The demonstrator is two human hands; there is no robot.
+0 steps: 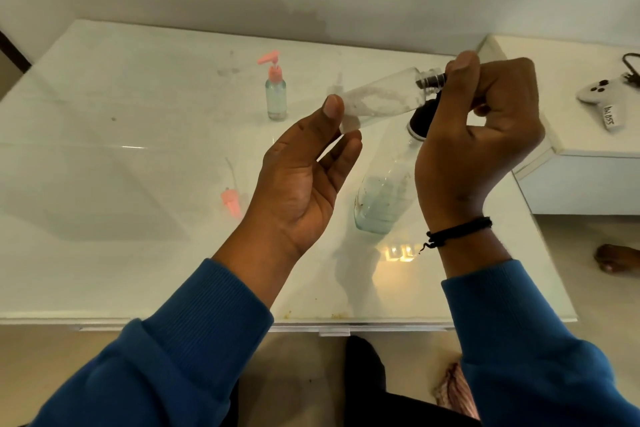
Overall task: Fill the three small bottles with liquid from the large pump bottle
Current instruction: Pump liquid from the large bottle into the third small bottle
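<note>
A small clear bottle (381,97) lies tilted in the air above the table, its neck towards the right. My left hand (304,180) pinches its base between thumb and fingertips. My right hand (485,135) curls round the black cap (431,80) at its neck. Below them the large clear bottle (381,198) stands on the table with a black top (420,120) and some pale liquid in it. Another small bottle with a pink pump (276,94) stands further back. A loose pink pump with its tube (231,199) lies to the left.
The white glass-topped table (121,149) runs to a front edge close to my body. At its right stands a white box (581,163) with a game controller (602,94) and a cable on it. A foot (616,258) shows on the floor at the right.
</note>
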